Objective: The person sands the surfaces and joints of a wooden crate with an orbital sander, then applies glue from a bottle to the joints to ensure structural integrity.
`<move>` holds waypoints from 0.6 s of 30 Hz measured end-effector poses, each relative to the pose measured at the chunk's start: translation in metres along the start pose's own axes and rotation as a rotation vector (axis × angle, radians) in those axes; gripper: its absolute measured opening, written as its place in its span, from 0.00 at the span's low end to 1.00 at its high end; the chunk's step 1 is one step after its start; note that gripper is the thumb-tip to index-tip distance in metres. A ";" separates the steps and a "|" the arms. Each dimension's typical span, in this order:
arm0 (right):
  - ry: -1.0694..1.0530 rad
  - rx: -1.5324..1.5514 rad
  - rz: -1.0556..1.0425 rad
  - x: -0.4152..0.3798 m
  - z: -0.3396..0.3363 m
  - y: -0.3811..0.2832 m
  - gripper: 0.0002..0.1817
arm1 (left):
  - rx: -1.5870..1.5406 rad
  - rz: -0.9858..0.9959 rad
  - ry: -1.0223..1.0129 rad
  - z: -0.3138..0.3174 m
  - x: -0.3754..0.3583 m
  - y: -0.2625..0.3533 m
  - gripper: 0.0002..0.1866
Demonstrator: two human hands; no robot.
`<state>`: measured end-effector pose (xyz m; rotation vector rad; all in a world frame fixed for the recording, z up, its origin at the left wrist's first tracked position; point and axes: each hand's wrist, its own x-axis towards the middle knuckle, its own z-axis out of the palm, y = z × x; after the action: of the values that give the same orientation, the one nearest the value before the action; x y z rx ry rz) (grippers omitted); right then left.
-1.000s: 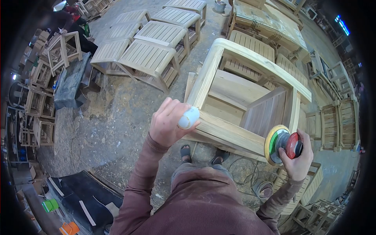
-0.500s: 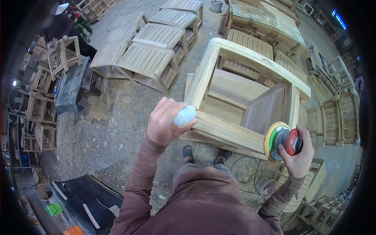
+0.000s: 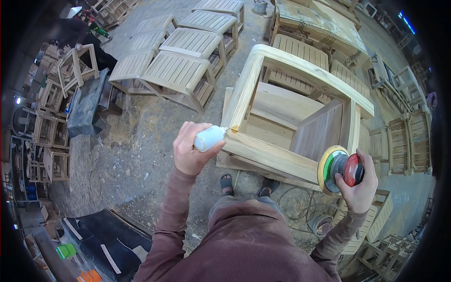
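Observation:
My left hand [image 3: 188, 148] is wrapped round a small pale blue-white bottle [image 3: 209, 138]. The bottle's thin tip points right, at the near left corner of a light wooden frame [image 3: 272, 153], where a small orange-brown spot [image 3: 234, 129] shows. Over the frame's near right corner, my right hand [image 3: 360, 188] grips a round sander [image 3: 340, 170] with a red and black top. The sander's yellow-edged pad is tilted on its side and faces left; whether it touches the wood I cannot tell.
Slatted wooden stools [image 3: 178, 70] stand in rows beyond the frame. A workbench [image 3: 324, 28] is at the back right. Cables and a bucket [image 3: 322, 224] lie near my feet. Another person [image 3: 89, 21] is at the far upper left.
My left hand has drawn back slightly left with the bottle, and its tip and the orange-brown spot now show. The right hand and sander have hardly moved.

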<state>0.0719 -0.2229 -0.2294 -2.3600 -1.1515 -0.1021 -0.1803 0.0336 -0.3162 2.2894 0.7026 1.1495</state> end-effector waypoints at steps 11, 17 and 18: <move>-0.013 -0.002 -0.006 -0.001 -0.001 -0.001 0.33 | -0.027 0.000 0.021 0.001 0.000 0.003 0.21; 0.004 0.007 0.007 -0.004 0.000 -0.001 0.33 | -0.039 -0.001 0.045 -0.001 -0.003 0.004 0.21; 0.011 -0.001 -0.007 -0.004 0.000 0.000 0.33 | -0.040 0.007 0.034 0.000 -0.003 0.003 0.21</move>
<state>0.0692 -0.2254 -0.2306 -2.3538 -1.1545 -0.1184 -0.1810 0.0295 -0.3167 2.2453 0.6783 1.1978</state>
